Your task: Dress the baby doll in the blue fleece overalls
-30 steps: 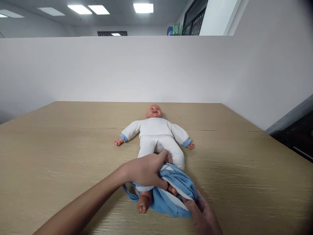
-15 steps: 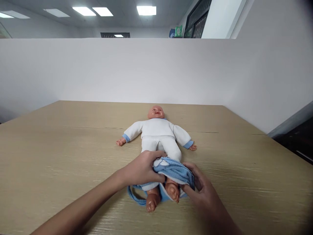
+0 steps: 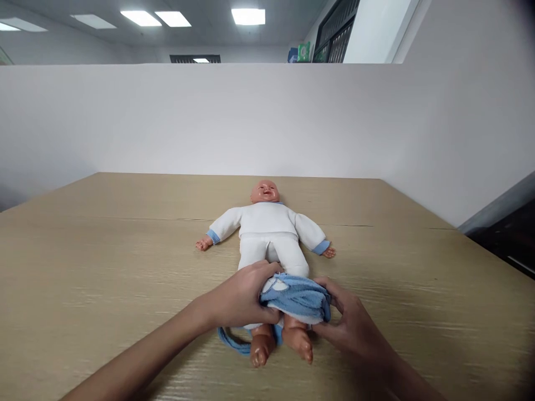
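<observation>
A baby doll (image 3: 270, 220) in a white outfit with blue cuffs lies on its back, its bare feet toward me. A bunched blue-and-white garment (image 3: 297, 298) is gathered around the doll's lower legs, with the feet poking out below it. My left hand (image 3: 251, 295) is closed on the garment's left side, thumb and fingers pinching the cloth. On the opposite side, my right hand (image 3: 345, 314) grips the cloth between thumb and fingers. A loop of blue strap (image 3: 232, 341) from the garment lies on the table left of the feet. Part of the cloth beneath the legs is hidden.
The doll lies on a wide wooden table (image 3: 125, 239) with a seam running across it. A white partition wall (image 3: 251, 120) rises behind the far edge, and a dark object (image 3: 510, 239) is at the right edge.
The garment's front has shifted slightly toward me and spread flatter across the legs. Both hands keep hold of it. The doll's right-side foot has swung a little outward and nearer.
</observation>
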Tool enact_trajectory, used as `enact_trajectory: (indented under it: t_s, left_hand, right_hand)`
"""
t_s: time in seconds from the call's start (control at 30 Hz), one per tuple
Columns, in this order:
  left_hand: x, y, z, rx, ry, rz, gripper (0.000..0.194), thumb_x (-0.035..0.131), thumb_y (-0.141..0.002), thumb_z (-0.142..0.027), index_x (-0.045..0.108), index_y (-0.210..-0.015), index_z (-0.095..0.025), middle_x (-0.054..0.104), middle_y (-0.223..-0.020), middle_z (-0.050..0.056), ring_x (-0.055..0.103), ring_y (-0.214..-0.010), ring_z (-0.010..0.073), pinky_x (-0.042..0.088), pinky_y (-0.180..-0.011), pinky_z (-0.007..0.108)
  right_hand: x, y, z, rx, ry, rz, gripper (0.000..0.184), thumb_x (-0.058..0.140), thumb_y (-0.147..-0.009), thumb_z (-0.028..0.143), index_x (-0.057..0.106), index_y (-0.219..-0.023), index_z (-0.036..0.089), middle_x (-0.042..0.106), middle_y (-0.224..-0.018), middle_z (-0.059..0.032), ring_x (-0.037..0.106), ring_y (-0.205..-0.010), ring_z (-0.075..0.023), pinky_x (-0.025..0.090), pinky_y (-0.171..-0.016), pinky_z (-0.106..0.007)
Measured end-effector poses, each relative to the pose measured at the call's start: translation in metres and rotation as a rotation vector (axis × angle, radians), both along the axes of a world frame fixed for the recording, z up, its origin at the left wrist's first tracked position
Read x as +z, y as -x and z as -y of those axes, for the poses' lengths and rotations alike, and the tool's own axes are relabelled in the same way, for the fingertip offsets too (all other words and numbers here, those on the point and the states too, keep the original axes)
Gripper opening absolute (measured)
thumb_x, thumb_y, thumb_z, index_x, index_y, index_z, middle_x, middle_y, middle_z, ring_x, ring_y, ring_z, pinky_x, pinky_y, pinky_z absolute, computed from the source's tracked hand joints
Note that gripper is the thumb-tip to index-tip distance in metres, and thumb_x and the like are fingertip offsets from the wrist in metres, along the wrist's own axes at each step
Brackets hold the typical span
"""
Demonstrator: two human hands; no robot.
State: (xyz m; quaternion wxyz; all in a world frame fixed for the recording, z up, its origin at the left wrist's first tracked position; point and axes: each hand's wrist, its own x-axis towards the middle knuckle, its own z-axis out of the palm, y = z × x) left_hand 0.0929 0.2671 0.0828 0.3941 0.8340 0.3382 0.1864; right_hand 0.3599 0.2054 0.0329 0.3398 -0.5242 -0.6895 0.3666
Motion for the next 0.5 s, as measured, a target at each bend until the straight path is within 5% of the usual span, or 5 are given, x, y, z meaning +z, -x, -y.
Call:
enact_trajectory:
  t_s: [0.2,0.37,0.5]
  left_hand:
    - [0.003,0.004,-0.005,-0.066,0.025,0.02,0.053,0.087,-0.069,-0.027,0.066,-0.117,-0.02,0.066,-0.111,0.004,0.063,-0.1,0.0274,0.047,-0.089,0.038]
    - [0.0,0.008,-0.005,-0.095,-0.07,0.023,0.053,0.09,-0.067,-0.032,0.067,-0.113,-0.02,0.066,-0.114,0.007,0.062,-0.106,0.031,0.05,-0.097,0.043]
    - [0.006,0.02,-0.008,-0.125,-0.203,0.055,0.055,0.088,-0.077,-0.035,0.065,-0.126,-0.022,0.065,-0.128,0.008,0.057,-0.124,0.0315,0.045,-0.112,0.044]
  right_hand:
    - [0.01,-0.009,-0.012,0.171,-0.017,0.002,0.032,0.079,-0.077,0.023,0.068,-0.108,0.023,0.073,-0.096,0.0001,0.068,-0.088,-0.0232,0.051,-0.078,-0.032]
    - [0.018,-0.017,-0.018,0.289,-0.004,0.022,0.041,0.086,-0.081,0.039,0.066,-0.112,0.022,0.073,-0.1,-0.0039,0.068,-0.09,-0.0255,0.053,-0.076,-0.032]
    - [0.009,-0.032,-0.024,0.294,0.011,-0.038,0.054,0.093,-0.076,0.053,0.071,-0.116,0.024,0.073,-0.108,-0.0072,0.069,-0.099,-0.0306,0.057,-0.088,-0.039]
